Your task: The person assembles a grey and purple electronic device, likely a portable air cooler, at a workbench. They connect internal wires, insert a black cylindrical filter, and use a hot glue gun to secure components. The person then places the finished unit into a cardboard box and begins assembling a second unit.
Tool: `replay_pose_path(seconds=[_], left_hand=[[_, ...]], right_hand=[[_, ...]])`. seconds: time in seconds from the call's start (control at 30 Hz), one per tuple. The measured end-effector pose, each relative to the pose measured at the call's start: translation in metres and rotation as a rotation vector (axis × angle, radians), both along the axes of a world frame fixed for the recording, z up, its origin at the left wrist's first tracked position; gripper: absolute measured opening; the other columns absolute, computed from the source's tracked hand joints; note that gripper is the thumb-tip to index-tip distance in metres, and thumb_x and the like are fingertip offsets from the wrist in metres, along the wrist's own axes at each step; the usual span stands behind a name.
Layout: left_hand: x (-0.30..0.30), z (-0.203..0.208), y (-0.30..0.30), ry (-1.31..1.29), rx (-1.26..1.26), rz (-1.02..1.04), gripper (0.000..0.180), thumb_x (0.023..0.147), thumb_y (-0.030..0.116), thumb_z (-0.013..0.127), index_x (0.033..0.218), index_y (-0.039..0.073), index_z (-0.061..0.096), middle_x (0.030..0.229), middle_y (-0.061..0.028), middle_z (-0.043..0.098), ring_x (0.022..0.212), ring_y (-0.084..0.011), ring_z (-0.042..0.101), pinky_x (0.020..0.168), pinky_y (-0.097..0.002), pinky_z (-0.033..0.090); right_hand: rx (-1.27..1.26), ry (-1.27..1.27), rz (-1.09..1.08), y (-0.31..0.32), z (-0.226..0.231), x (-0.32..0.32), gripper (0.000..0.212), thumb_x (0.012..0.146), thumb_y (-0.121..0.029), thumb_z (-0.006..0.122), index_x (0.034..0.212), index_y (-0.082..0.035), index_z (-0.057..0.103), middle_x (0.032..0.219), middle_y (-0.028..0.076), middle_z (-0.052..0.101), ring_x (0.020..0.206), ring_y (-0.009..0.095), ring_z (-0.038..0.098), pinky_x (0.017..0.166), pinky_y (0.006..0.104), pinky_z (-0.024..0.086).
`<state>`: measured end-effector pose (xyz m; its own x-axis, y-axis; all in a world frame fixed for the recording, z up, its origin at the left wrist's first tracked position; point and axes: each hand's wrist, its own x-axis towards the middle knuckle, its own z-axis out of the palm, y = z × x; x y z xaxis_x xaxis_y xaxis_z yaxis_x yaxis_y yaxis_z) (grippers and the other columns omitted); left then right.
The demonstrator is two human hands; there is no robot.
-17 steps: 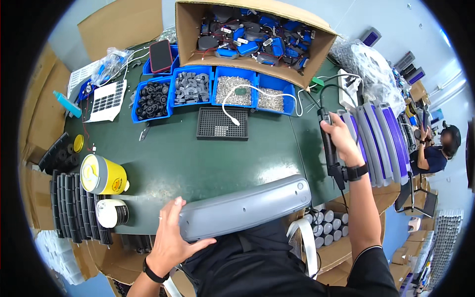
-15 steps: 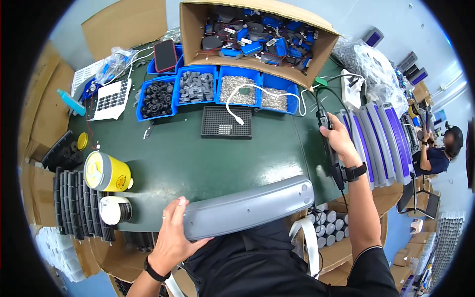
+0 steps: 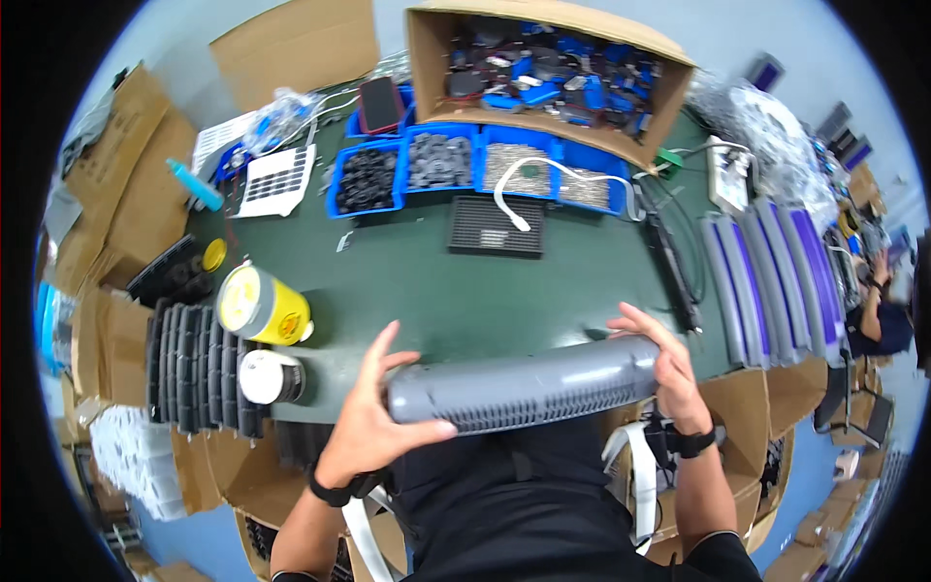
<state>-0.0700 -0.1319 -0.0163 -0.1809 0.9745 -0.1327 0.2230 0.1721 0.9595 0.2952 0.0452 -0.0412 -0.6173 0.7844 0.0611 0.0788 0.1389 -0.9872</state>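
Steadying a grey housing (image 3: pixel 524 383) by its two ends, the person has it lengthwise at the table's near edge, above the lap, with a slotted side facing the body. The left hand (image 3: pixel 367 422) clasps the left end, its thumb laid along the near side and its fingers spread beyond the far side. The right hand (image 3: pixel 679 373) is curled round the right end, fingers reaching over the far edge; its thumb cannot be made out clearly.

From this side the housing looks closed up, so its outer form seems done; whether its hidden face is fastened cannot be told. No fastening is under way: the screwdriver (image 3: pixel 667 267) lies on the table (image 3: pixel 417 291), apart from both hands, beyond the right one.

Past the housing sits a black tray (image 3: pixel 470 233), a white cable (image 3: pixel 500 189) trailing over it. Behind stand bins of black parts (image 3: pixel 369 179), grey parts (image 3: pixel 439 160) and screws (image 3: pixel 519 184), all well stocked, below a carton (image 3: pixel 669 102) of blue and dark pieces. Grey-and-purple units (image 3: pixel 766 281) stand at right; a yellow tub (image 3: pixel 276 306) and white jar (image 3: pixel 272 378) at left.
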Motion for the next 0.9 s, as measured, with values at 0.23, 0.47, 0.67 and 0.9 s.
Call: replay_pose_path(seconds=[0.23,0.47,0.67,0.9], left_hand=[[-0.003,-0.029,0.013,-0.319,-0.232,0.100,0.074,0.113,0.061,0.035,0.139,-0.004,0.058,0.086,-0.0132,0.070,0.048,-0.0148,0.061,0.036,-0.0241,0.043],[-0.004,-0.041,0.014,-0.316,-0.233,0.116,0.077,0.112,0.064,0.035,0.129,-0.006,0.062,0.074,-0.0087,0.065,0.047,-0.0148,0.061,0.037,-0.0242,0.043],[-0.005,-0.049,0.011,-0.343,-0.200,0.142,0.081,0.112,0.065,0.031,0.123,-0.009,0.062,0.074,-0.0103,0.066,0.049,-0.0161,0.063,0.038,-0.0249,0.045],[-0.004,-0.048,0.012,-0.331,-0.183,0.127,0.082,0.112,0.065,0.030,0.123,-0.010,0.062,0.076,-0.0117,0.066,0.050,-0.0170,0.064,0.040,-0.0256,0.047]], right_hand=[[-0.263,0.010,-0.134,-0.020,0.010,0.011,0.081,0.089,-0.031,0.080,0.157,-0.005,0.046,0.145,0.018,0.057,0.127,0.025,0.060,0.101,0.0359,0.050],[-0.410,0.038,-0.164,-0.034,0.005,0.013,0.081,0.082,-0.023,0.080,0.153,-0.005,0.047,0.127,0.016,0.063,0.101,0.023,0.068,0.071,0.0348,0.060],[-0.464,0.034,-0.213,-0.032,0.012,0.002,0.073,0.080,-0.022,0.078,0.146,-0.005,0.053,0.115,0.014,0.066,0.090,0.022,0.069,0.065,0.0335,0.058],[-0.446,0.036,-0.208,-0.030,0.009,0.004,0.075,0.079,-0.023,0.078,0.147,-0.005,0.053,0.120,0.015,0.064,0.094,0.022,0.069,0.066,0.0352,0.060]])
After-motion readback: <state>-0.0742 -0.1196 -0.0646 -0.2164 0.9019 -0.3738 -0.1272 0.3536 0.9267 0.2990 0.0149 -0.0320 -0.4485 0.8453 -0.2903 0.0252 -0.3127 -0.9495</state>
